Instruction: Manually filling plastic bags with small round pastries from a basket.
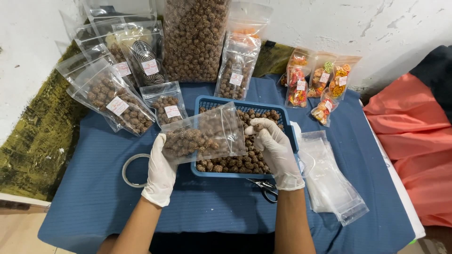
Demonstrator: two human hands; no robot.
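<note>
The gloved left hand grips a clear bag by its lower corner, tilted over the blue basket, with brown seeded balls settled in its low end. The gloved right hand is closed around a few more of the balls, fingertips pinched at the bag's open mouth. Scissors lie just beside the basket's near edge, a stack of empty bags to its right, a tape roll to its left, and filled, labelled pouches lean against the wall behind. Because the bag is held at one corner only, it could likely sag or twist and spill balls onto the blue cloth covering the surface.
</note>
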